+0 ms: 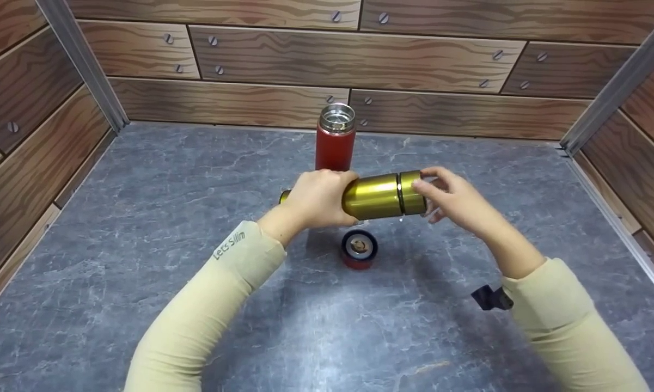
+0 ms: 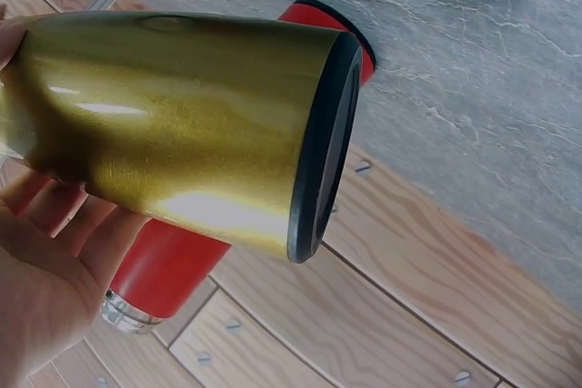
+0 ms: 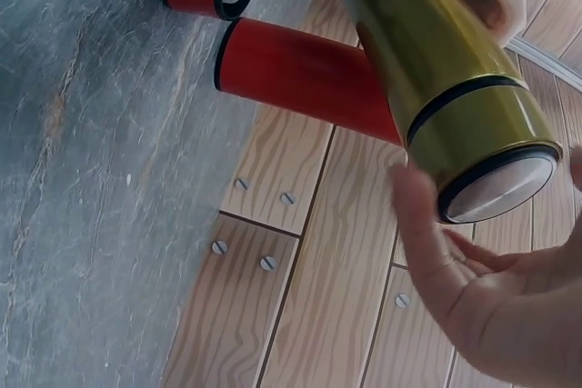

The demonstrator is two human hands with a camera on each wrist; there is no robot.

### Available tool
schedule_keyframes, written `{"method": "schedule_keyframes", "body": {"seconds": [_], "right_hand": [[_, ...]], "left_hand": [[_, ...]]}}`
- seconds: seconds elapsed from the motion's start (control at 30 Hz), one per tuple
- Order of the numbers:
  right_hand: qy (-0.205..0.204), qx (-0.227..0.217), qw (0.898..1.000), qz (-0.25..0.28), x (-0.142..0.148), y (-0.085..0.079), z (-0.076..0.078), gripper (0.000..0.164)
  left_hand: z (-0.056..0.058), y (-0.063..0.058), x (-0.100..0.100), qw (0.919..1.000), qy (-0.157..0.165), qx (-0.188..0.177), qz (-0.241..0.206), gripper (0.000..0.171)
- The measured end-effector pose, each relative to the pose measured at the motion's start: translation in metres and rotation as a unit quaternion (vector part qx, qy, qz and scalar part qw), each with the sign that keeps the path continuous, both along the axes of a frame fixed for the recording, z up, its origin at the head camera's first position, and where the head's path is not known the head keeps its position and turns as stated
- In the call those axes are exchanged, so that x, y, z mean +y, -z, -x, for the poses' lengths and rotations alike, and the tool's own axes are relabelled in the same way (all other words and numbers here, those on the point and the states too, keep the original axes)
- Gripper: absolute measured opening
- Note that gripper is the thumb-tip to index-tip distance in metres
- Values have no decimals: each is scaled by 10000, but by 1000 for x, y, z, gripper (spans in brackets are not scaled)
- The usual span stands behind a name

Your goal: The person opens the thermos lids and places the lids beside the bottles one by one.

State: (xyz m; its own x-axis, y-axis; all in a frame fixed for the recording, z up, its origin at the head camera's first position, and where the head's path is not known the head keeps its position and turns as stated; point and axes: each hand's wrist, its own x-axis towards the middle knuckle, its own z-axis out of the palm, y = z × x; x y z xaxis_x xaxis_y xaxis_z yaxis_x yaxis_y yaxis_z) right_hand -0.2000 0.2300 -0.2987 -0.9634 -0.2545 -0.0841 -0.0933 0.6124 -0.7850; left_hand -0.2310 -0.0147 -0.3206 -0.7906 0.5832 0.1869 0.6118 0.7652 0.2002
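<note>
Gripping gold flask [image 1: 373,197], left hand [image 1: 322,197] is curled; right hand [image 1: 453,195] loosely spread around lid [image 1: 414,203].

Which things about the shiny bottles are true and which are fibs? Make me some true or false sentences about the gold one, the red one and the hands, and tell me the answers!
1. The left hand grips the gold thermos flask. True.
2. The gold thermos flask stands upright. False: it is held tipped sideways above the grey tabletop.
3. The red thermos flask stands behind the gold one. True.
4. The red thermos flask is closed. False: its mouth is open, and the red lid sits on the tabletop, nearer the person.
5. The right hand is by the gold lid. True.
</note>
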Motion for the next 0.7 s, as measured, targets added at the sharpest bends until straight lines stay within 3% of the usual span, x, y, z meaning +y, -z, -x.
{"method": "schedule_keyframes", "body": {"seconds": [0.17,0.3,0.6,0.7], "right_hand": [[-328,519,9981,104,3,1,1,59],[-602,874,9943,81,3,3,0,64],[-132,145,9997,154,-1,2,2,61],[-141,237,9994,223,0,2,3,57]], "left_hand": [[1,-2,-1,9999,-9,-6,-101,58],[1,-2,-2,9999,-16,-10,-124,57],[1,-2,-3,10000,-26,30,-56,56],[1,-3,-2,10000,-15,36,-66,55]]}}
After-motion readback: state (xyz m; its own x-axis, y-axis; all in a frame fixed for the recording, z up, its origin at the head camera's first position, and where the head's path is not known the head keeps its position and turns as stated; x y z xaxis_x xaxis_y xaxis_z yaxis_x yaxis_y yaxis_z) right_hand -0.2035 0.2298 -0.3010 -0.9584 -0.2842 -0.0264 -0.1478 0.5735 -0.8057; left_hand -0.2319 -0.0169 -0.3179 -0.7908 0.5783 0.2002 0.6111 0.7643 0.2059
